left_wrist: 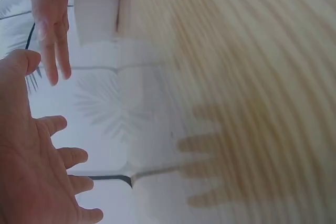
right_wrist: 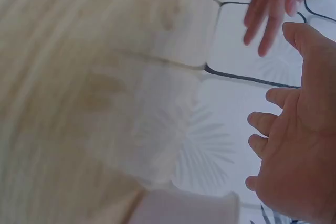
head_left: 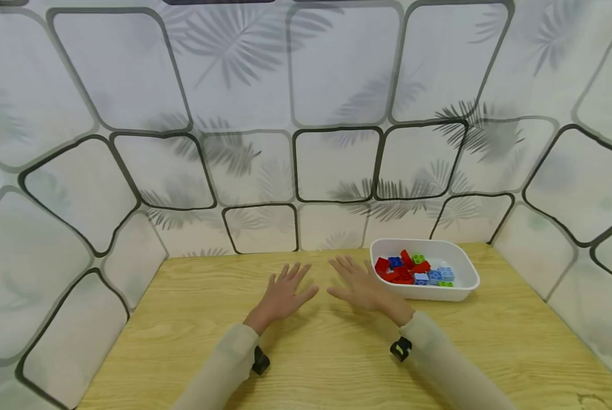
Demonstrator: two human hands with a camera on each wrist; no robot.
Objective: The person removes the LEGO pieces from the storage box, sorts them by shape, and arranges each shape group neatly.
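One white tray [head_left: 434,292], left hand [head_left: 282,295], right hand [head_left: 359,285]

Head view. We list one tray, resting on the wood-grain tabletop [head_left: 326,370] by its far edge, toward the far right corner. Its raised wall, we judge, serves to keep the contents together; its position puts them just beside the right hand. Contents, by colour: light blue bricks [head_left: 435,277], three; green bricks [head_left: 418,259], two; dark blue brick [head_left: 395,262], one; red bricks [head_left: 403,275], several, overlapping, so we cannot fix their number. Hands: two, angled toward each other, apart, fingers spread wide, holding nothing. Pale sleeves [head_left: 436,344]: two. Black wrist units [head_left: 401,348]: two, one per wrist, seemingly mounted underneath to face each palm.

Left wrist view. We record the left palm with fingers extended and gripping nothing; its shadow falls on the tabletop apart from the fingers, so we judge the hand raised. The right hand appears beyond, fingers straight.

Right wrist view. We record the right palm, fingers extended, gripping nothing. The tray's wall shows at the lower edge, blurred; its bricks are hidden here. Patterned wall covering, with leaves and dark outlines, stands behind.
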